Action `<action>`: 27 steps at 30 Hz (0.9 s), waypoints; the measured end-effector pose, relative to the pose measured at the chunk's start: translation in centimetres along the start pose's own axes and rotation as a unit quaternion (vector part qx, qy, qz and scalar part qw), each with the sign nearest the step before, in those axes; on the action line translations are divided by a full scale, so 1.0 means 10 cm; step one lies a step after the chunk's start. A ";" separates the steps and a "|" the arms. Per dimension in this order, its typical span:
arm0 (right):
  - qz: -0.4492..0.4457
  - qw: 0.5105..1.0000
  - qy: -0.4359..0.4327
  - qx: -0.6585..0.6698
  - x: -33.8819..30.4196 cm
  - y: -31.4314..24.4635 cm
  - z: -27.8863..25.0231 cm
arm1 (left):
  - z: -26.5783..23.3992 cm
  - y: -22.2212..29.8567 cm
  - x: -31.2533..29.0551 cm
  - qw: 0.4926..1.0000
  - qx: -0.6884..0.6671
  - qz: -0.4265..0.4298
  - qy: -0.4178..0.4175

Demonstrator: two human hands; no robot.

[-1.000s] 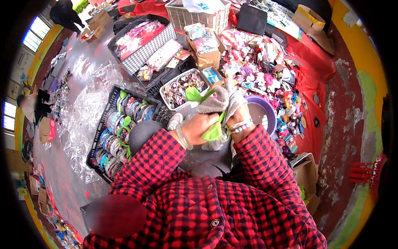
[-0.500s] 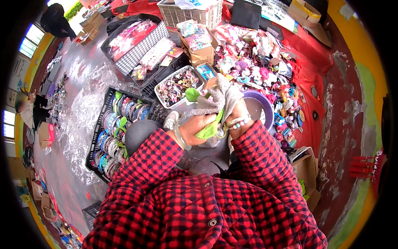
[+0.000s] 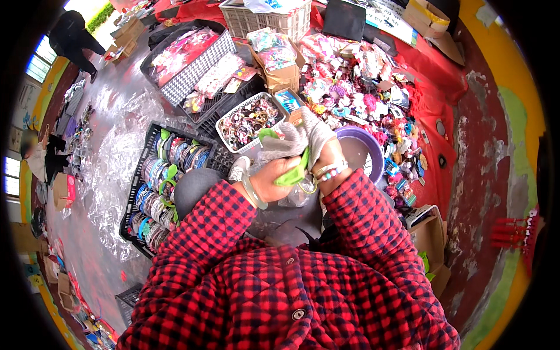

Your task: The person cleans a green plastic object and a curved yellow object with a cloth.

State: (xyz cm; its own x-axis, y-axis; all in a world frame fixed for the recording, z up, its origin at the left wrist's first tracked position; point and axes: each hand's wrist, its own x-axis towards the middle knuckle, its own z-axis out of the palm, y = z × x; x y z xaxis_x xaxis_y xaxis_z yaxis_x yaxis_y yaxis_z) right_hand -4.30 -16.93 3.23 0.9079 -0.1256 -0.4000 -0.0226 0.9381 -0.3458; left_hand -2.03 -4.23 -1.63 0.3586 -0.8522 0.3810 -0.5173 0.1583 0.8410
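My left hand (image 3: 271,182), with a pale bangle at its wrist, is closed round a green headband (image 3: 295,172) with fabric leaf shapes. A damp-looking grey cloth (image 3: 290,140) is bunched over the headband and hides much of it; one green leaf end pokes out beyond. My right hand (image 3: 328,155), wearing a beaded bracelet, grips the cloth from the right side. Its fingertips are buried in the folds. Just right of my right hand stands a purple basin (image 3: 379,153) of greyish water.
To the left, a black crate (image 3: 140,201) holds rows of headbands. Beyond my hands is a white basket (image 3: 226,135) of hair ties. A heap of colourful hair accessories (image 3: 364,93) covers the red cloth at right. A person in dark clothes (image 3: 71,38) is far left.
The cloth has shifted over the headband, and the green leaf end shows less. Both hands keep their grip close together. At the far left, the dark-clothed person has moved further into view.
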 end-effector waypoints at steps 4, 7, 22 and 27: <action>-0.075 0.980 -0.084 -0.164 0.09 -0.08 -0.14 | -0.01 -0.04 -0.01 0.975 -0.184 -0.123 0.022; -0.126 0.959 -0.124 -0.221 -0.07 0.16 -0.31 | -0.25 -0.08 0.00 0.969 -0.181 -0.169 -0.011; 0.048 0.973 0.142 -0.175 0.33 -0.13 -0.59 | -0.22 0.03 0.05 0.877 -0.378 -0.295 0.032; -0.051 0.927 0.229 -0.294 0.29 -0.42 -0.46 | -0.39 0.14 0.13 0.870 -0.355 -0.325 0.104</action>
State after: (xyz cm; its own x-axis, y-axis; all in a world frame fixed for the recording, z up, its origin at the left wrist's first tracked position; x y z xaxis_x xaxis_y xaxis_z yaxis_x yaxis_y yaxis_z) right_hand -3.52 -22.72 -0.33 0.6488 -0.4542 -0.6105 -0.2926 0.5918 -0.7511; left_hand 0.77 -3.20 1.55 0.5662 -0.7802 -0.2658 0.4325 0.0067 0.9016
